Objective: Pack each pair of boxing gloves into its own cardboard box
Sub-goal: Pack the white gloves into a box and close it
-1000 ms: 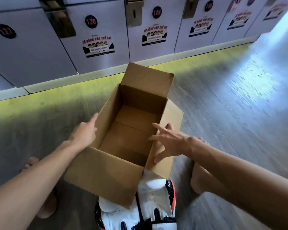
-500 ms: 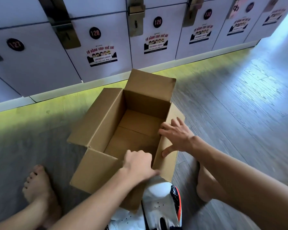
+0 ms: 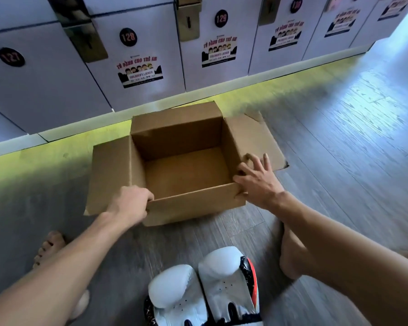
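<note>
The scene is viewed from a single wide-angle camera worn on the head, aimed forward and steeply down at the floor (image 3: 339,184). Both forearms are seen entering from the near edge. The open cardboard box (image 3: 181,205) is framed at the centre, at arm's length; the white boxing gloves (image 3: 205,290) are cut by the near edge. A row of lockers (image 3: 45,90) is taken in along the far side, bent by the lens. No second view is given.

Box (image 3: 193,208) plain matt brown cardboard; gloves (image 3: 205,292) smooth glossy white leather-like; floor (image 3: 339,142) grey wood-grain, slight sheen.
</note>
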